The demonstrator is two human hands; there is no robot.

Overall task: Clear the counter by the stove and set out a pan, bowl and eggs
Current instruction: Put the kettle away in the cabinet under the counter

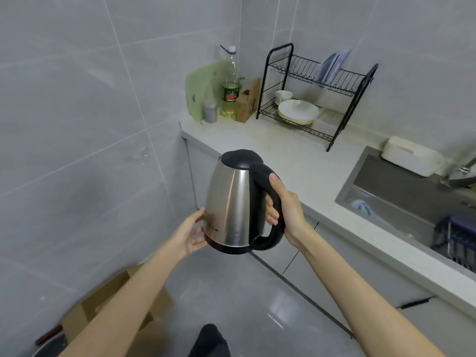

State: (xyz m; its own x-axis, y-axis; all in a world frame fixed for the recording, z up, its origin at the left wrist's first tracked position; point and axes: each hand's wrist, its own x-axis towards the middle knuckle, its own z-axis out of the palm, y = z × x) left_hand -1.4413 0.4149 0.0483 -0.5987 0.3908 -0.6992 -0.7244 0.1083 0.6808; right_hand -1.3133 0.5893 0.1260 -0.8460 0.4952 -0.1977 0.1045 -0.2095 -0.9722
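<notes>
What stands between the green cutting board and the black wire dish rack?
A grey canister, a clear oil bottle and a brown cardboard box, in the head view.

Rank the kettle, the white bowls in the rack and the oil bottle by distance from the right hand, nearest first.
1. Kettle: its handle gripped by the right hand.
2. White bowls: lower shelf of the rack, ahead on the counter.
3. Oil bottle: far corner, left of the rack.

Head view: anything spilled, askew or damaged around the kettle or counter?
Nothing stands out. The kettle is in the air, slightly tilted, lid shut, no spill visible; the right hand grips its handle, the left hand touches its lower side. The bowls sit stacked in the dish rack on the counter.
</notes>
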